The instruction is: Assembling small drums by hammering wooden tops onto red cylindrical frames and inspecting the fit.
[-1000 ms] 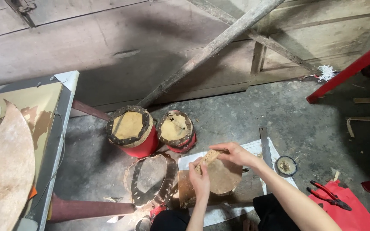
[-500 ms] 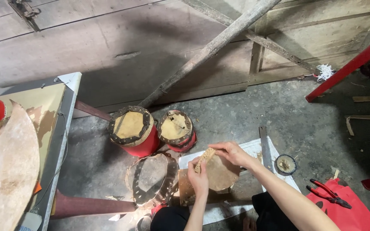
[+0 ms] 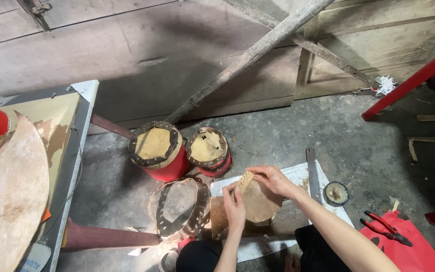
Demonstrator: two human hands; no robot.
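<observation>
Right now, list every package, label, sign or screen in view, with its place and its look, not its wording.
Label or card: bottom left corner, at the foot of the table edge; rounded pale grey-white piece with blue print, partly cut off by the frame.
No other package, sign or screen shows.

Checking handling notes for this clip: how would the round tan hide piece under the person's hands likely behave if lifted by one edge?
The round hide piece looks thin and flat, so it is probably light. Its edge curls up under the left hand and right hand, suggesting it bends rather than staying rigid, though dried hide may hold some stiffness. Lying flat, it seems unlikely to roll.
</observation>
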